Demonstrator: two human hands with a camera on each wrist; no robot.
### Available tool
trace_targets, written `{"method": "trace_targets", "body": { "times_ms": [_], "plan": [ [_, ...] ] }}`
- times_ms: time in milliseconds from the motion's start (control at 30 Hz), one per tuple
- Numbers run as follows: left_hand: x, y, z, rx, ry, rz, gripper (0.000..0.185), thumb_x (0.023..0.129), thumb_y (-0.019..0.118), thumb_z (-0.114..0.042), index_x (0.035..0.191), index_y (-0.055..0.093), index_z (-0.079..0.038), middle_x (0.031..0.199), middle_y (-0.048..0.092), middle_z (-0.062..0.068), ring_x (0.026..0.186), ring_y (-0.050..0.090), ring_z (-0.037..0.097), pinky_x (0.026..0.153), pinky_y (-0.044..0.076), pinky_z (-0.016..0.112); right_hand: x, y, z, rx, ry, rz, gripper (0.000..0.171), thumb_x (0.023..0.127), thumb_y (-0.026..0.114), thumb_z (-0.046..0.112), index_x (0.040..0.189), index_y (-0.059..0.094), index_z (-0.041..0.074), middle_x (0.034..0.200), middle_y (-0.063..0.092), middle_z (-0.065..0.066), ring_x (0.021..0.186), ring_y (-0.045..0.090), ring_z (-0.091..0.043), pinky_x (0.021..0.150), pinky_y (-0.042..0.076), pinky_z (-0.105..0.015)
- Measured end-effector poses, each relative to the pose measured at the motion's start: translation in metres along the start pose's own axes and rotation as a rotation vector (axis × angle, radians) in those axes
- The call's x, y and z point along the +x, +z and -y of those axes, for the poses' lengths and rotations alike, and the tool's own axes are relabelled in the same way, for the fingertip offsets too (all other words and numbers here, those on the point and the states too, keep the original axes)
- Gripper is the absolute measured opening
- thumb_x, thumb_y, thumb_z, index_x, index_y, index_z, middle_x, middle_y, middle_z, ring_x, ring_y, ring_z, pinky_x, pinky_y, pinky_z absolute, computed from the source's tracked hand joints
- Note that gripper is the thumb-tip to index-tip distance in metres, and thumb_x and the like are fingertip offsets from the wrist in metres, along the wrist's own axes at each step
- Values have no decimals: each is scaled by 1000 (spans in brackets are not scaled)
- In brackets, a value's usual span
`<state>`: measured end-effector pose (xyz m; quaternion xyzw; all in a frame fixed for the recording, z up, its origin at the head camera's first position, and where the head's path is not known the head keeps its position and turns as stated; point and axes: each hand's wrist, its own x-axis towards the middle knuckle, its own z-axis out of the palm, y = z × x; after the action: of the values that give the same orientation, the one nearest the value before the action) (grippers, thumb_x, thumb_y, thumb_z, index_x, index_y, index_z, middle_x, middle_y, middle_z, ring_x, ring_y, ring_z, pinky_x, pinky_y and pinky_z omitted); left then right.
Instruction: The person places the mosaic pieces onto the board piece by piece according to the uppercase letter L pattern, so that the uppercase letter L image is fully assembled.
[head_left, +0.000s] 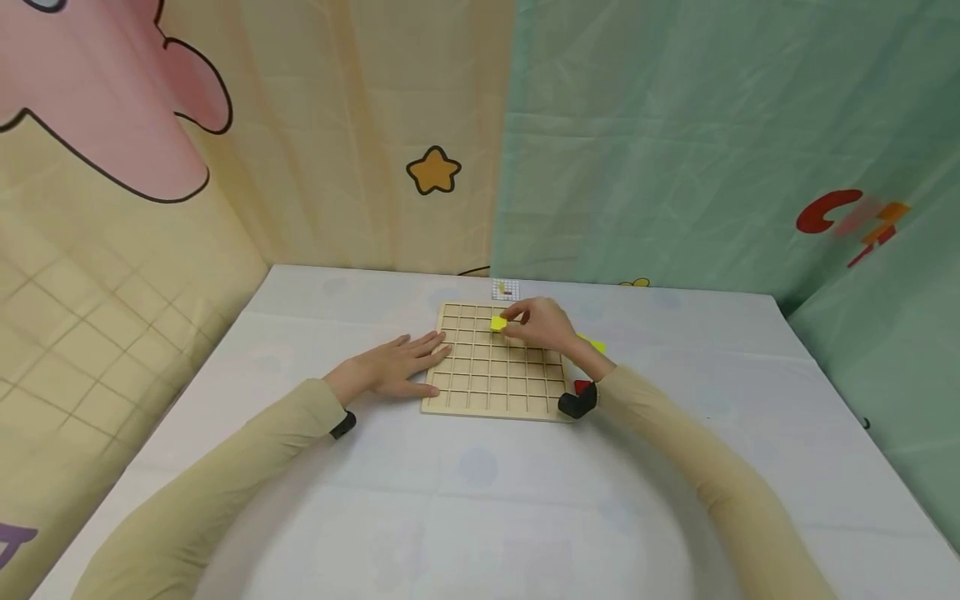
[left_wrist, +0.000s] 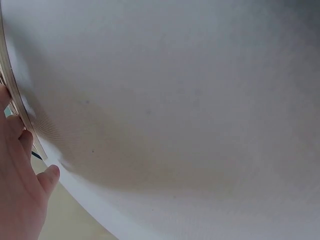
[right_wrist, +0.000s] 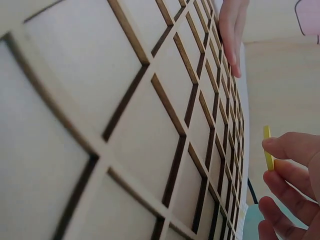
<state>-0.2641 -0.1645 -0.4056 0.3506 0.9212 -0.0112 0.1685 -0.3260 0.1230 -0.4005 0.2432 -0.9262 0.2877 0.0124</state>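
A wooden grid board (head_left: 491, 379) lies flat near the middle of the white surface (head_left: 480, 492), its near edge well back from the person and its far edge short of the curtained walls. Bare cloth lies open on every side of it, widest toward the person.

The left hand (head_left: 397, 365) lies flat with straight fingers, its fingertips over the board's left edge; its grip holds nothing. The right hand (head_left: 542, 323) hovers over the board's far cells, and its grip pinches one small yellow tile (head_left: 498, 322) between thumb and fingertips (the right wrist view shows the tile edge-on, just above the grid and not touching it).

On the surface just right of the board lie one more yellow piece (head_left: 596, 343) and one red piece (head_left: 581, 386), both partly hidden by the right arm. One small printed card (head_left: 506, 289) sits just beyond the far edge. Curtains close the space behind, yellow at left, green at right.
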Motion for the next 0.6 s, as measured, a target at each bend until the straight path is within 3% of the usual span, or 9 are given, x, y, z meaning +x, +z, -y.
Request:
{"method": "trace_targets", "body": {
  "times_ms": [600],
  "plan": [
    [2,1,1,-1,-12,14,81,95,37,-64,156,6,-20,164,-3,6,151,2,24,120,9,53,27,16,1,-4,61,79,31,84,74,29,110,74,12,106,74,-6,88,68,-21,71,53,-31]
  ]
}}
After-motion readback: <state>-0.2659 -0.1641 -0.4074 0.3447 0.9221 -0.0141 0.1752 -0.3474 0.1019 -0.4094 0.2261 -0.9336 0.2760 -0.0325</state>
